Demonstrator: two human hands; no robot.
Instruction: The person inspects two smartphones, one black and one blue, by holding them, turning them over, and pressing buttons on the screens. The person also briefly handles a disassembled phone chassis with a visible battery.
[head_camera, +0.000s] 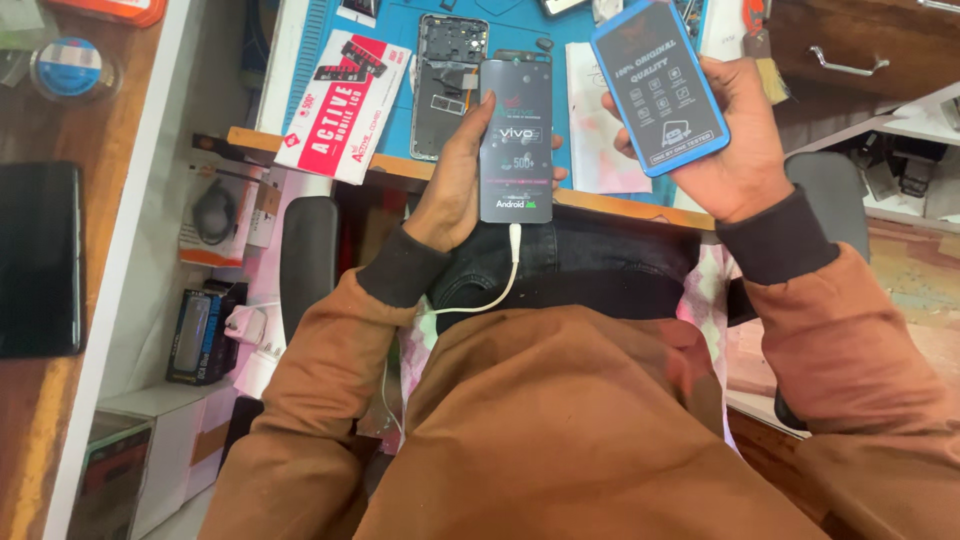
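Two phone-sized things are up in the person's hands, both held over the lap in front of the counter (640, 205) edge. The left hand (455, 180) wraps a dark phone (516, 140) from its left side, thumb and fingers closed around the edges, the screen facing up toward the camera; a white cable (490, 290) is plugged into the bottom end and trails down across the lap. The right hand (725, 140) grips a blue-rimmed display panel (660, 85) with a printed protective film on it, fingers curled behind it and the thumb along its right edge, so that grip is closed as well. By my judgement the step in hand is a comparison or check of the two pieces side by side; the next move would call for setting one down, or bringing the panel level with the phone, without tugging the cable. The phone's long axis runs nearly straight up and down in the view, its top pointing away from the person toward the counter and its cable end toward the body. The panel's long axis tilts a little, top leaning left and away, bottom toward the right wrist. Phone and panel are near each other but apart. On the counter's blue mat (400, 40) lie an opened phone frame (445, 85) just beyond the left hand and a red-and-white carton (345, 105) to its left.
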